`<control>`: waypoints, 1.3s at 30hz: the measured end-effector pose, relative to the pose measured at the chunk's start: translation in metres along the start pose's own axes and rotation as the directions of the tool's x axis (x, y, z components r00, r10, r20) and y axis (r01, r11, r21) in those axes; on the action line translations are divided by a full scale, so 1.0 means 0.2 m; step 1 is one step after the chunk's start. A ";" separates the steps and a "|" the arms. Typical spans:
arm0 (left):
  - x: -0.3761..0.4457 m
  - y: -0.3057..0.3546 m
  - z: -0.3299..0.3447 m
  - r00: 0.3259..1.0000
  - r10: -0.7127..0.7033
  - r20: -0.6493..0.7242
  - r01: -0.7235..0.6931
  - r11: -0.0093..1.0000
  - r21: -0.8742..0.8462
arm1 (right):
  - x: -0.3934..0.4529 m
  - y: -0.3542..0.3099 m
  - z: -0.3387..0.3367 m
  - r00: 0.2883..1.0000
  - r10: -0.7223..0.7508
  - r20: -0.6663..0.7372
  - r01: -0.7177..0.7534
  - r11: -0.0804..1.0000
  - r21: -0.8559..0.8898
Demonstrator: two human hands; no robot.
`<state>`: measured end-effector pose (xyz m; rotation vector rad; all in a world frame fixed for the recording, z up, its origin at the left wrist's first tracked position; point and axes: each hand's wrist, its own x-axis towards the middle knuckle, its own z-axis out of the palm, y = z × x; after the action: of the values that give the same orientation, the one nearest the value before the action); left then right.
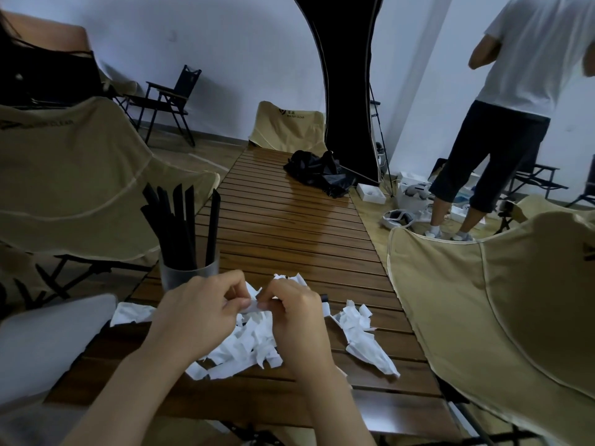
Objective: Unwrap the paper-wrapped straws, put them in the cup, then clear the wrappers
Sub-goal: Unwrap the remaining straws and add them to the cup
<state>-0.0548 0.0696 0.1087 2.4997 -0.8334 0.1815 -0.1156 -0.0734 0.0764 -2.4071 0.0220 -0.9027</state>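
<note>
My left hand [201,312] and right hand [294,312] pinched wrapped straw [323,297] at lower centre, above wrappers [248,346] on counter [289,220]; cup [186,276] left.

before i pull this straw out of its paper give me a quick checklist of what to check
1. Both hands hold the wrapped straw: ok. The left hand pinches the white paper end, and the right hand has its grip round the straw, whose black tip pokes out to the right.
2. Wrapper already torn open: cannot tell, the fingers hide the tear.
3. Cup within reach and upright: ok, it stands just beyond the left hand.
4. Room in the cup: ok, it holds several black straws with gaps between them.
5. Old wrappers away from the cup mouth: ok, they lie on the table under and beside the hands.
</note>
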 end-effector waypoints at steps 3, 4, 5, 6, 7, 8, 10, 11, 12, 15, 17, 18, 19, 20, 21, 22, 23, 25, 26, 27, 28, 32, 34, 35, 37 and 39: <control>0.01 0.01 0.02 0.999 -0.036 0.007 0.036 0.999 -0.018 | 0.00 0.01 0.00 0.999 -0.018 -0.029 0.018 1.000 0.004; 0.01 0.01 0.02 0.999 -0.046 0.010 0.046 0.998 -0.031 | 0.00 0.01 0.01 0.999 -0.018 -0.034 0.018 1.000 0.006; 0.01 0.01 0.03 0.998 -0.056 0.014 0.056 0.997 -0.044 | 0.00 0.01 0.01 0.999 -0.015 -0.038 0.015 1.000 0.006; 0.01 0.00 0.04 0.998 -0.067 0.021 0.068 0.996 -0.058 | 0.00 0.01 0.01 0.999 -0.012 -0.043 0.012 1.000 0.004; 0.02 0.00 0.04 0.996 -0.083 0.031 0.085 0.994 -0.073 | 0.00 0.01 0.01 0.999 -0.010 -0.049 0.010 1.000 0.000; 0.02 0.00 0.05 0.994 -0.100 0.044 0.103 0.991 -0.087 | 0.00 0.01 0.01 0.998 -0.011 -0.054 0.011 1.000 -0.001; 0.03 0.00 0.06 0.989 -0.130 0.066 0.137 0.984 -0.115 | 0.00 0.00 0.01 0.998 -0.010 -0.054 0.011 1.000 0.007; 0.03 0.00 0.05 0.988 -0.137 0.072 0.146 0.981 -0.124 | 0.00 0.00 0.01 0.999 -0.002 -0.048 0.003 1.000 0.013; 0.03 0.00 0.05 0.988 -0.138 0.072 0.146 0.981 -0.124 | 0.00 0.00 0.01 0.999 0.017 -0.041 -0.016 0.999 0.028; 0.02 0.04 0.04 0.996 -0.083 0.020 0.083 0.996 -0.023 | 0.00 0.00 -0.01 0.993 0.109 -0.041 -0.104 0.988 0.114; 0.00 0.08 0.03 0.999 -0.049 -0.018 0.049 0.999 0.011 | -0.01 0.00 -0.03 0.988 0.150 -0.045 -0.144 0.982 0.119; 0.00 0.09 0.02 0.999 -0.040 -0.031 0.040 0.999 0.019 | -0.01 0.00 -0.04 0.985 0.169 -0.039 -0.164 0.980 0.114; -0.01 0.10 0.02 0.999 -0.026 -0.046 0.028 0.999 0.037 | 0.00 0.00 -0.04 0.980 0.199 -0.026 -0.194 0.974 0.115; -0.01 0.10 0.01 0.998 0.000 -0.059 0.004 0.998 0.070 | 0.00 -0.01 -0.04 0.972 0.235 -0.010 -0.232 0.964 0.127; -0.01 0.11 0.01 0.997 0.029 -0.065 -0.022 0.994 0.106 | 0.00 -0.01 -0.04 0.964 0.267 0.001 -0.264 0.954 0.142; -0.01 0.11 0.01 0.996 0.052 -0.070 -0.043 0.990 0.133 | 0.00 -0.02 -0.04 0.958 0.288 0.006 -0.285 0.946 0.153; -0.01 0.11 0.02 0.996 0.053 -0.071 -0.043 0.990 0.138 | -0.01 -0.02 -0.04 0.955 0.296 0.003 -0.293 0.944 0.154; -0.01 0.12 0.02 0.997 0.003 -0.073 0.004 0.996 0.089 | -0.01 -0.03 -0.03 0.965 0.262 -0.031 -0.256 0.958 0.126; -0.01 0.12 0.03 0.996 -0.032 -0.081 0.037 0.998 0.057 | -0.01 -0.03 -0.03 0.973 0.224 -0.063 -0.217 0.971 0.103; -0.01 0.13 0.03 0.994 -0.058 -0.092 0.062 0.998 0.034 | -0.01 -0.03 -0.02 0.979 0.180 -0.098 -0.172 0.982 0.082; -0.02 0.13 0.03 0.992 -0.079 -0.099 0.082 0.996 0.020 | -0.01 -0.03 -0.02 0.982 0.140 -0.129 -0.132 0.989 0.063; -0.01 0.14 0.05 0.984 -0.165 -0.064 0.158 0.982 -0.099 | -0.01 -0.03 -0.01 0.985 0.039 -0.167 -0.040 0.999 -0.003; 0.00 0.14 0.05 0.980 -0.196 -0.021 0.191 0.968 -0.163 | -0.01 -0.04 -0.01 0.989 0.033 -0.147 -0.036 0.999 -0.020; 0.00 0.14 0.05 0.980 -0.201 -0.009 0.196 0.966 -0.166 | -0.02 -0.04 -0.01 0.989 0.046 -0.138 -0.049 0.999 -0.022; -0.01 0.14 0.05 0.983 -0.182 -0.022 0.179 0.978 -0.107 | -0.02 -0.04 0.01 0.986 0.107 -0.125 -0.110 0.994 -0.013; -0.02 0.14 0.04 0.992 -0.107 -0.066 0.109 0.994 0.026 | -0.02 -0.04 0.02 0.972 0.216 -0.089 -0.213 0.976 0.035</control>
<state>-0.0744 0.0477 0.1125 2.5438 -0.6723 0.2381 -0.1177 -0.0650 0.0759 -2.2847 0.2987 -0.9064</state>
